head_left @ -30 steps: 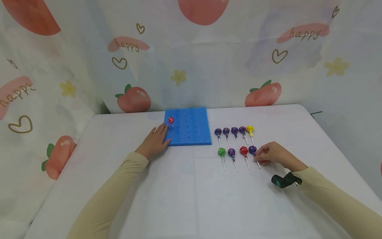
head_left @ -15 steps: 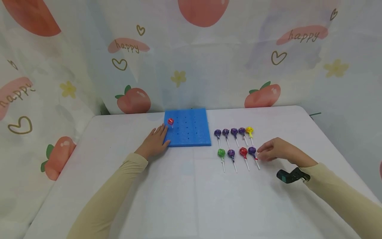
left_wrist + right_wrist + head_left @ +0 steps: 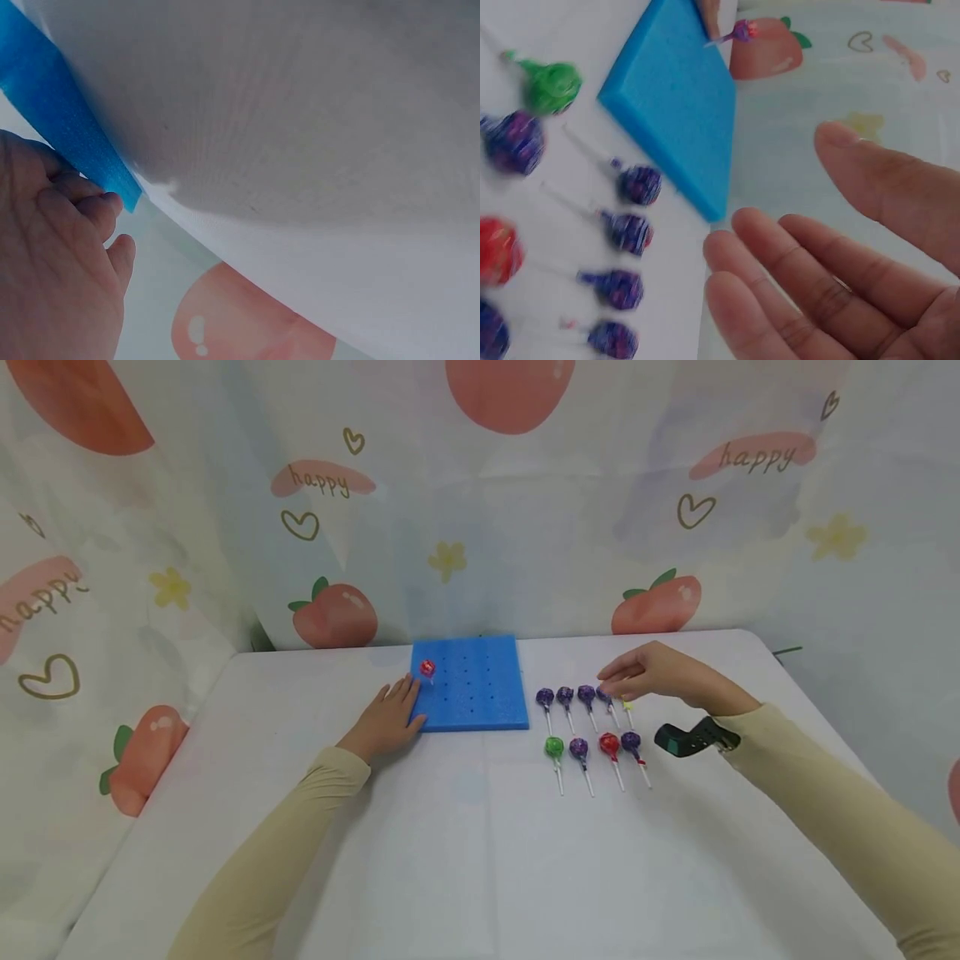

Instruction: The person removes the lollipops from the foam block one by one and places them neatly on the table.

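My left hand (image 3: 382,720) lies on the left edge of a blue foam board (image 3: 502,693) dotted with small holes, its fingers stretched out. One red lollipop (image 3: 427,668) stands upright in the board near those fingertips. My right hand (image 3: 652,675) is raised over the back row of lollipops, holding nothing; the right wrist view shows its fingers (image 3: 802,277) extended and the thumb apart. Under it the yellow lollipop (image 3: 628,703) is mostly hidden and a purple lollipop (image 3: 604,695) partly. In the front row lie a green lollipop (image 3: 554,747), a red lollipop (image 3: 609,743) and two purple ones.
The white-covered table (image 3: 420,860) ends at a patterned cloth backdrop (image 3: 525,527) behind the board. More purple lollipops (image 3: 566,696) lie in the back row, right of the board. A black camera mount (image 3: 693,737) sits on the right wrist.
My right hand has let go of the purple lollipop at the right end of the front row, then risen and moved forward and left over the back row. The left hand stays put.
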